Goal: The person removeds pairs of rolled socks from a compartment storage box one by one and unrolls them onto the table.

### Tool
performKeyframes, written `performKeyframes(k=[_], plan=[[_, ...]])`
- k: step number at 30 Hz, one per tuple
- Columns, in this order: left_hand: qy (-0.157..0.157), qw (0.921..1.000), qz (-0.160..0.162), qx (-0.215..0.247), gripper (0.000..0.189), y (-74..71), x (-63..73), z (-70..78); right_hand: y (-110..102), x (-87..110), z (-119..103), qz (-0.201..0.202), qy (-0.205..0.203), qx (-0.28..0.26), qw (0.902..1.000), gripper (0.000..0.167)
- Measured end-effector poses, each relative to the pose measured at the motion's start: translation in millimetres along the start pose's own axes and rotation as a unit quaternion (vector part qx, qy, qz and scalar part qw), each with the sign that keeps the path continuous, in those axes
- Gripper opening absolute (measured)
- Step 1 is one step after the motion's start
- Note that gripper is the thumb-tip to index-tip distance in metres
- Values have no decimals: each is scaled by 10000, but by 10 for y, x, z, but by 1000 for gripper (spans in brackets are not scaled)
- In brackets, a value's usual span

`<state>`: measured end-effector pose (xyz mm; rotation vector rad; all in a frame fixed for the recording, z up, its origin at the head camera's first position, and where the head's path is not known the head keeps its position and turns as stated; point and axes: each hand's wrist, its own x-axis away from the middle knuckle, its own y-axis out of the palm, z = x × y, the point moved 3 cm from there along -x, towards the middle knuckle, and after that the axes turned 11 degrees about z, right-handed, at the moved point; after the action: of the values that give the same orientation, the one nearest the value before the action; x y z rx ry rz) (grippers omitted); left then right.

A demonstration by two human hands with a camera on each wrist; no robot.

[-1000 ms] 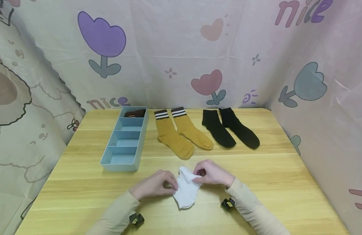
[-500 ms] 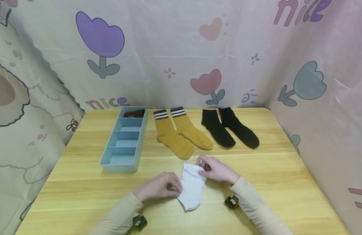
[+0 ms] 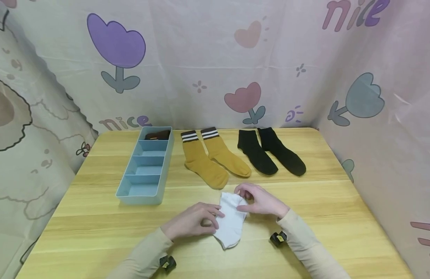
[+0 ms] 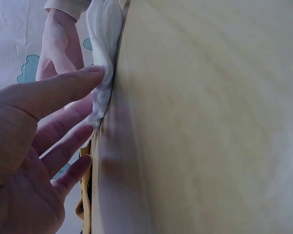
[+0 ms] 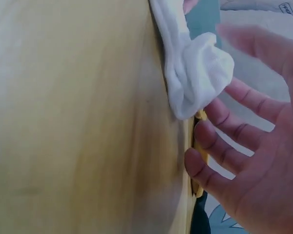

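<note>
Hands meet over a white sock [image 3: 231, 221] lying near the bench's [image 3: 340, 209] front middle. Head view: left hand [image 3: 192, 221] rests flat-fingered on its left edge; right hand [image 3: 260, 199] touches its far end, fingers loosely bent. Beyond lie yellow socks [image 3: 209, 161], black socks [image 3: 270, 153] and a blue tray [image 3: 145, 170].

Left wrist: straight fingers [image 4: 63, 90] touch the sock [image 4: 103, 44].

Right wrist: spread fingers [image 5: 219, 131], the bunched sock [image 5: 195, 73] just beside them.

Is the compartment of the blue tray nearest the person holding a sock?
No, in the head view the near compartment of the blue tray shows only its bare floor; the one dark item sits in the farthest compartment.
</note>
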<state>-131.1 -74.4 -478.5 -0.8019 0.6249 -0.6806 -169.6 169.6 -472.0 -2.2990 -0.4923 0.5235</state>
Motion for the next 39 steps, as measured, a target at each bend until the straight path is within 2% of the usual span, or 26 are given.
performKeyframes(k=[4, 7, 11, 15, 21, 28, 34, 39], plan=[[-113, 9998, -120, 77, 7, -1, -11, -1, 14, -28, 8, -6, -110, 132, 9999, 38], [-76, 9999, -129, 77, 7, -2, -20, -1, 11, -57, 22, 3, -144, 272, 9995, 29], [8, 9999, -97, 106, 6, -1, -22, 0, -3, -77, 75, 100, 41, 334, 9994, 19], [-1, 9999, -100, 140, 6, 3, -22, -3, -21, -77, 117, 278, 4, 262, 9993, 24], [-88, 9993, -237, 282, 6, 9, -37, 6, -30, -64, 93, 296, -350, 166, 9988, 32], [-44, 9991, -318, 260, 4, 20, -71, 30, -51, -46, 61, 176, -455, 299, 9984, 27], [-89, 9989, -363, 270, 4, 23, -87, 31, -59, -76, 67, -5, -294, 410, 9987, 22], [-53, 9989, -341, 304, 5, 27, -88, 31, -60, -131, 127, 251, -69, 488, 9985, 8]])
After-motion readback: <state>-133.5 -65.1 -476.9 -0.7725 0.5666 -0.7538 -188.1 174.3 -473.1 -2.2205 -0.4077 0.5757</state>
